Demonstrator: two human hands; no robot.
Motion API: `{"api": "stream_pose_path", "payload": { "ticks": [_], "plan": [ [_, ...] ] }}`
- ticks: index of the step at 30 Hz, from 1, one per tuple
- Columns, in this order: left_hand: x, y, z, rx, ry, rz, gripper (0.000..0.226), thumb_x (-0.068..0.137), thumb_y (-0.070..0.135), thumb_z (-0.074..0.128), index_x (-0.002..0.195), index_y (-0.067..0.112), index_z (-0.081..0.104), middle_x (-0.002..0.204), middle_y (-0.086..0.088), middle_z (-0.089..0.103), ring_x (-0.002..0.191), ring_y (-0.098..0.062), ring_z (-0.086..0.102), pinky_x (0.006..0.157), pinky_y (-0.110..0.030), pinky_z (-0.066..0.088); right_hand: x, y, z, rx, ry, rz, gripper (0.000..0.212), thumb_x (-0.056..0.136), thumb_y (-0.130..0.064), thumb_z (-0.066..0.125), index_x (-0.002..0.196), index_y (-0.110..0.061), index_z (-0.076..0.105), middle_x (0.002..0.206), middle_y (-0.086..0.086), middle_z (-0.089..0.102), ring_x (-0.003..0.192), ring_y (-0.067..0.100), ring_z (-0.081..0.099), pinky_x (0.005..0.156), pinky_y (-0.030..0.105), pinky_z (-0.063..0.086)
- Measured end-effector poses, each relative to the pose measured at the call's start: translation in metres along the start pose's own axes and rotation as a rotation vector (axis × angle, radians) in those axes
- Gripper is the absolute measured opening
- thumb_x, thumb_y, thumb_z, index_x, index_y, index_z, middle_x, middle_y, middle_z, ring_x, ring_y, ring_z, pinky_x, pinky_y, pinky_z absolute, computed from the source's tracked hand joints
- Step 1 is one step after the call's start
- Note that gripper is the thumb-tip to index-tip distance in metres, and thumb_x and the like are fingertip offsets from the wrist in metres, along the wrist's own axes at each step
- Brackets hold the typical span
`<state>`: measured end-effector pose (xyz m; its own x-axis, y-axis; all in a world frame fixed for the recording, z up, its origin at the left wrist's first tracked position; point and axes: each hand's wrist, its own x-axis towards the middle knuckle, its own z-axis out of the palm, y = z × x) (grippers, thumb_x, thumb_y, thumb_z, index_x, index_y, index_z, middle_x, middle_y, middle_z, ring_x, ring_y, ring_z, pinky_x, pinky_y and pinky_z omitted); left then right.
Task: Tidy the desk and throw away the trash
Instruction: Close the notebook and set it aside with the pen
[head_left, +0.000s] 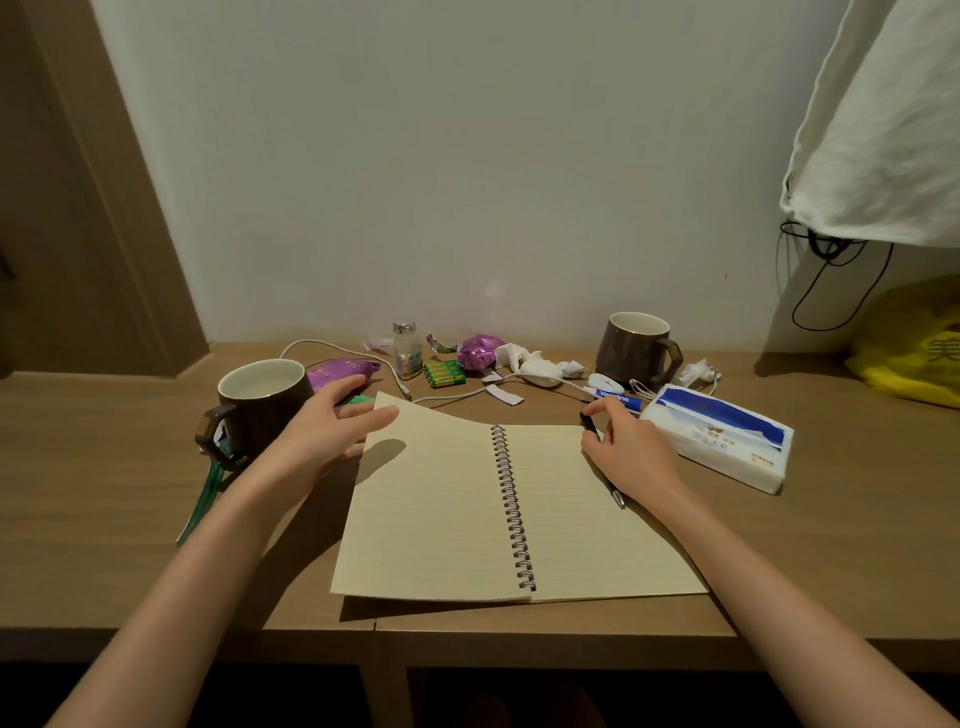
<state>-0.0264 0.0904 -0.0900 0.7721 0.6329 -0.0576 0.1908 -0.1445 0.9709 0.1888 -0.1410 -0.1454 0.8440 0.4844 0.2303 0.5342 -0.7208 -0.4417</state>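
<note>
An open spiral notebook (467, 509) with lined cream pages lies in the middle of the wooden desk (104, 519). My left hand (327, 431) holds the raised upper left corner of its left page, thumb on top. My right hand (631, 452) grips a black pen (615, 493) lying over the notebook's right edge. Along the wall lie crumpled white tissues (540, 364), purple wrappers (480, 352) and torn paper strips (504, 395).
A brown mug (260, 405) stands by my left hand, a second mug (636, 345) at the back right. A tissue pack (722, 441), a Vaseline tube (615, 399), green batteries (444, 374), a small bottle (407, 351), a white cable (332, 348) and a yellow bag (914, 358) are around.
</note>
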Motion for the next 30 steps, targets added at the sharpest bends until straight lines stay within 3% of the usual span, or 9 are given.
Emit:
{"api": "stream_pose_path", "payload": {
  "ticks": [2,4,7,11,14,16,20,25,30],
  "plan": [
    [-0.021,0.005,0.001,-0.163,-0.054,-0.036,0.094,0.064,0.034,0.081,0.144,0.02,0.033,0.134,-0.023,0.052,0.103,-0.028,0.065,0.07,-0.026,0.055,-0.001,0.0,0.001,-0.003,0.014,0.0,0.032,0.094,-0.031,0.053,0.125,-0.027,0.046,0.071,-0.009,0.054,0.066,0.01,0.058,0.064,0.033,0.058],
    [-0.041,0.008,0.006,-0.233,-0.127,-0.072,0.083,0.069,0.027,0.077,0.141,0.018,0.037,0.118,-0.02,0.063,0.076,-0.019,0.072,0.052,-0.021,0.053,-0.002,-0.001,0.001,-0.008,0.033,-0.001,0.032,0.094,-0.031,0.053,0.125,-0.027,0.046,0.072,-0.009,0.054,0.065,0.009,0.057,0.063,0.032,0.058],
    [-0.061,0.01,0.017,-0.156,-0.196,-0.096,0.044,0.083,0.011,0.063,0.126,0.016,0.053,0.102,0.0,0.068,0.074,-0.013,0.071,0.053,-0.02,0.054,-0.004,-0.004,0.001,-0.006,0.046,0.003,0.031,0.095,-0.033,0.052,0.125,-0.027,0.047,0.074,-0.008,0.055,0.063,0.007,0.055,0.058,0.027,0.054],
    [-0.056,0.015,0.012,0.059,-0.115,-0.009,0.039,0.084,0.003,0.063,0.122,0.011,0.059,0.105,-0.005,0.069,0.087,-0.018,0.068,0.067,-0.024,0.053,-0.008,-0.009,0.001,0.064,0.017,-0.002,0.036,0.093,-0.045,0.052,0.124,-0.027,0.048,0.079,-0.006,0.061,0.068,0.008,0.058,0.06,0.028,0.053],
    [-0.05,0.033,0.006,0.142,-0.063,0.097,0.034,0.085,0.0,0.06,0.116,0.015,0.064,0.089,0.002,0.073,0.068,-0.007,0.068,0.056,-0.016,0.052,-0.015,-0.009,-0.004,0.255,-0.009,-0.024,0.033,0.094,-0.041,0.052,0.122,-0.024,0.053,0.076,-0.002,0.061,0.069,0.009,0.058,0.059,0.023,0.048],
    [-0.044,0.05,0.007,0.191,-0.046,0.158,0.035,0.086,-0.002,0.057,0.114,0.017,0.065,0.084,0.002,0.073,0.061,-0.005,0.065,0.055,-0.017,0.053,-0.019,-0.003,-0.01,0.367,0.034,-0.042,0.03,0.095,-0.035,0.053,0.121,-0.021,0.057,0.088,0.0,0.064,0.076,0.006,0.056,0.06,0.017,0.043],
    [-0.03,0.079,0.021,0.379,-0.029,0.296,0.038,0.083,-0.002,0.053,0.112,0.017,0.069,0.091,0.001,0.073,0.069,-0.005,0.063,0.063,-0.016,0.053,-0.025,0.015,-0.022,0.253,-0.013,-0.164,0.025,0.093,-0.027,0.057,0.117,-0.023,0.065,0.114,-0.004,0.065,0.094,0.002,0.054,0.073,0.012,0.041],
    [-0.026,0.092,0.061,0.468,-0.091,0.351,0.04,0.077,0.01,0.054,0.111,0.025,0.07,0.1,0.007,0.074,0.091,-0.003,0.067,0.089,-0.037,0.055,-0.032,0.032,-0.031,0.195,-0.119,-0.249,0.028,0.091,-0.027,0.06,0.119,-0.028,0.064,0.122,-0.01,0.063,0.109,0.0,0.051,0.093,0.022,0.042],
    [-0.042,0.091,0.108,0.667,-0.059,0.459,0.04,0.079,0.018,0.057,0.117,0.028,0.066,0.111,0.008,0.07,0.1,-0.003,0.064,0.083,-0.021,0.05,-0.033,0.047,-0.035,0.319,-0.053,-0.161,0.031,0.091,-0.021,0.06,0.121,-0.027,0.062,0.119,-0.01,0.064,0.106,-0.001,0.055,0.086,0.014,0.042]
  ]
}}
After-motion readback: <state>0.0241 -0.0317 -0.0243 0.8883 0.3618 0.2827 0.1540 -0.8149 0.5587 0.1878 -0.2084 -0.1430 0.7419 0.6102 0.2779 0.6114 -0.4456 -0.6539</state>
